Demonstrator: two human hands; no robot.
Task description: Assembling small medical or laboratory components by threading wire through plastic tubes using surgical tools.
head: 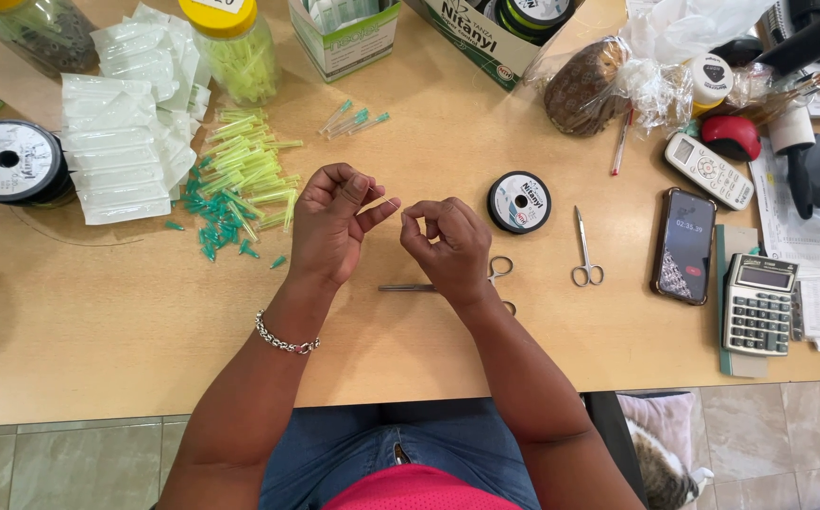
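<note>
Both hands raised just above the desk (410, 359), close together, not touching. Left hand (332, 227) curled, thumb and forefinger pinched on something very fine, likely a needle or thread (379, 196); too thin to tell which. Right hand (448, 244) also curled, fingertips drawn together in a pinch, seemingly on the other end of the same strand; cannot confirm. Under the right hand lies a pair of forceps (410, 287), only its tip and ring handles showing. Just right of the right hand: one small thread spool (519, 202), then one pair of scissors (586, 253). Beyond them one phone (684, 246), one remote (709, 170), one calculator (758, 304). Left of the left hand, a loose heap of green and yellow caps (238, 179), too many to count; a few more green-tipped ones (353, 119) ahead of the hands, about four. Further left, a pile of clear packets (126, 142), and one large spool (11, 162). Two jars (233, 47) with yellow lids at the far edge, two cartons (346, 33) beside them. Judging progress: work looks midway. Heaps on the left sit loose; no clear finished pile apart from them.
</note>
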